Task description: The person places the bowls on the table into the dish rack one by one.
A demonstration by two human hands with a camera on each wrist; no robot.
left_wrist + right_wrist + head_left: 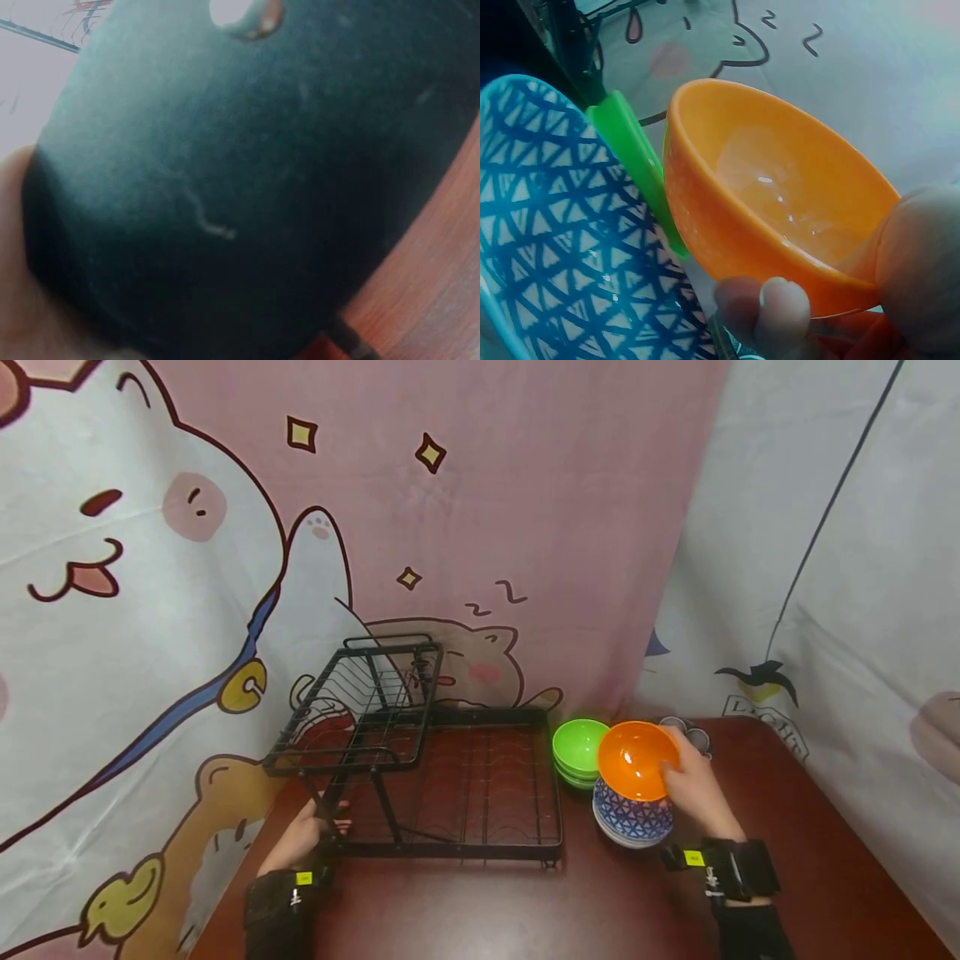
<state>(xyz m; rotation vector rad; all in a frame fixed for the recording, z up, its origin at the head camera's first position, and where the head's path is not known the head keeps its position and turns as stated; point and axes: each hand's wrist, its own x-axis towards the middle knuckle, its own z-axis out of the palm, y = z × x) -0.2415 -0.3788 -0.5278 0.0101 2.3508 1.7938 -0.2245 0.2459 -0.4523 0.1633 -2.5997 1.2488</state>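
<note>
My right hand (693, 785) pinches the rim of an orange bowl (636, 760) (780, 217), thumb inside and fingers (769, 304) under it, holding it tilted just above a stack of blue-patterned bowls (632, 820) (562, 247). Green bowls (577, 750) (634, 157) are stacked just behind. My left hand (303, 835) grips the front left post of a black wire dish rack (450, 777). A dark object fills the left wrist view.
The rack has a raised upper shelf (360, 710) on its left side and a flat lower grid to the right. All stands on a dark red-brown table (810, 860). Cartoon-printed cloth hangs close behind and at both sides.
</note>
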